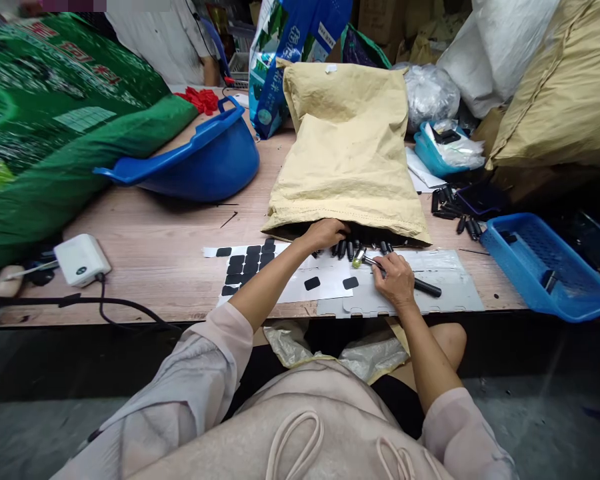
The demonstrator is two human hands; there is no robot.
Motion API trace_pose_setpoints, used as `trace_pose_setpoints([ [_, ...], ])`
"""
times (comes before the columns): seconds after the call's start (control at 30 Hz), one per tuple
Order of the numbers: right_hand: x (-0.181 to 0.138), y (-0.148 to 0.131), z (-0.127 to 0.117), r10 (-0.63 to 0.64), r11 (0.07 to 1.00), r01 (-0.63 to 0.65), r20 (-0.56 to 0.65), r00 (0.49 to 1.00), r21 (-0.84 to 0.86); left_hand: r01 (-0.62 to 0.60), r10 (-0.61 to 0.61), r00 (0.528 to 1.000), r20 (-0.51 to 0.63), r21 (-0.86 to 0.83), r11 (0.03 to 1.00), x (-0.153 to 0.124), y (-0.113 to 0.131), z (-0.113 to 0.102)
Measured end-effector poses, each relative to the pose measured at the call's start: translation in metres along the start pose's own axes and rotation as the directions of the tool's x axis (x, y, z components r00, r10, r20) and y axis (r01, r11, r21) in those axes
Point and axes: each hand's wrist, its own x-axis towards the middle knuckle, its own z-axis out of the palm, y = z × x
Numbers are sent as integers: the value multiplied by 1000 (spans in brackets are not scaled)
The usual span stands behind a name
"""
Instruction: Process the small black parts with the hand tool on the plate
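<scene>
My left hand (326, 235) reaches to the mouth of a tan paper sack (350, 160). Its fingertips are lost in the dark opening, so what they touch is hidden. Fingers closed, my right hand (396, 280) grips a small hammer (427, 288) with a black handle and a yellowish tip on its head. Several black cylindrical pieces (350, 251) lie at the sack's mouth, between my hands. Below them, a white sheet (290, 290) carries rounded black stickers (235, 269) at its left, and two loose ones lie farther right. A grey-white board (455, 283) lies under my right hand.
A blue basin (200, 167) stands at left, beside a large green bag (80, 107). Near the front edge sits a white box (83, 260) with a cable. On the right are a blue basket (555, 267) and more black pieces (445, 202). Another person (155, 40) is behind.
</scene>
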Motion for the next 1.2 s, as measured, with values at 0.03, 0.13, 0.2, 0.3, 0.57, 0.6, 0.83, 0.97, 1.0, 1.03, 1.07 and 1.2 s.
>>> trace_pose_setpoints([
  [0.03,0,0,0,-1,1000,1,-4,1000,-3,-22,22,1000,9,13,1000,-1,-2,0],
  [0.13,0,-1,-1,1,1000,-1,-3,1000,-5,-47,45,998,42,66,997,-7,-5,-3],
  [0.2,1,-1,-1,5,1000,-5,3,1000,-3,-62,58,997,47,100,993,-10,-4,-5],
  [0.3,1,-1,-1,6,1000,-6,-2,1000,-6,-112,104,993,59,150,982,-13,-6,-6],
  [0.57,1,-1,-1,8,1000,-8,0,1000,-5,-336,335,941,36,194,922,-21,-20,5],
  [0.6,1,-1,0,8,1000,-8,0,1000,-5,-349,348,937,38,198,916,-22,-20,6],
  [0.83,1,-1,0,11,1000,-11,-10,1000,2,-365,363,930,62,286,886,-25,-12,10],
  [0.97,1,-1,0,11,1000,-11,-9,1000,17,-387,410,912,3,332,860,-28,-12,15],
  [1.0,1,0,0,12,1000,-12,-7,1000,20,-404,437,899,-22,339,850,-29,-13,16],
  [1.03,1,0,0,12,1000,-12,-5,1000,22,-426,468,883,-45,343,837,-29,-13,17],
  [1.07,1,0,1,13,1000,-13,-6,1000,24,-451,499,864,-64,345,824,-30,-15,18],
  [1.2,0,1,3,18,1000,-17,-21,1000,21,-535,587,805,-87,322,781,-39,-19,20],
])
